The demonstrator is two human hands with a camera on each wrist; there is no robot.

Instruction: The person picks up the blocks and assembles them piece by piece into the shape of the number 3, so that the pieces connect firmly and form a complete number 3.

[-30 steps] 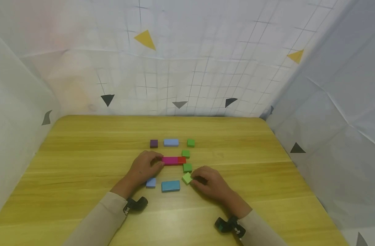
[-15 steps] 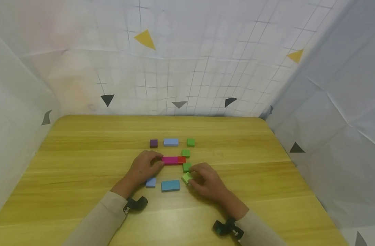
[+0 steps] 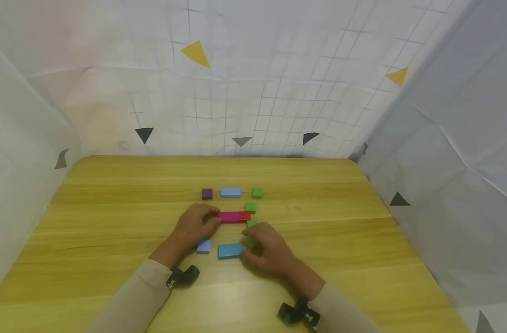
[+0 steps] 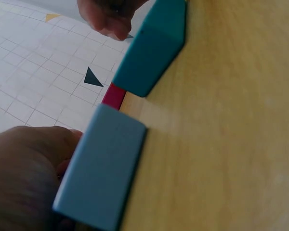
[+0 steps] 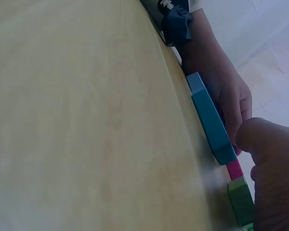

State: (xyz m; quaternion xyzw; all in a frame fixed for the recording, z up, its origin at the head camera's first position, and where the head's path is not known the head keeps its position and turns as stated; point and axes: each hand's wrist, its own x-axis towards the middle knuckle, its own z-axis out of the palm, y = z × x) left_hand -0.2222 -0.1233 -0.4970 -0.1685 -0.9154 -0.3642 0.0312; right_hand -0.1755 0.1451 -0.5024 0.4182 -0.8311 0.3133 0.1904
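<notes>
My left hand pinches the left end of a magenta block between thumb and finger. A red block adjoins the magenta block's right end. My right hand is over a light green block, which it partly hides, with its relaxed fingertips near the right end of a blue block. In the left wrist view, the right fingers appear apart from the blue block. Below my left hand lies a light blue block, also close up in the left wrist view.
Behind the hands, a dark purple block, a long light blue block and a green block form a row. Two more green blocks, one behind and one in front of the red block, lie on the wooden table.
My right hand has moved left from beside the light green block to over it, towards the blue block. The left hand keeps its place on the magenta block.
</notes>
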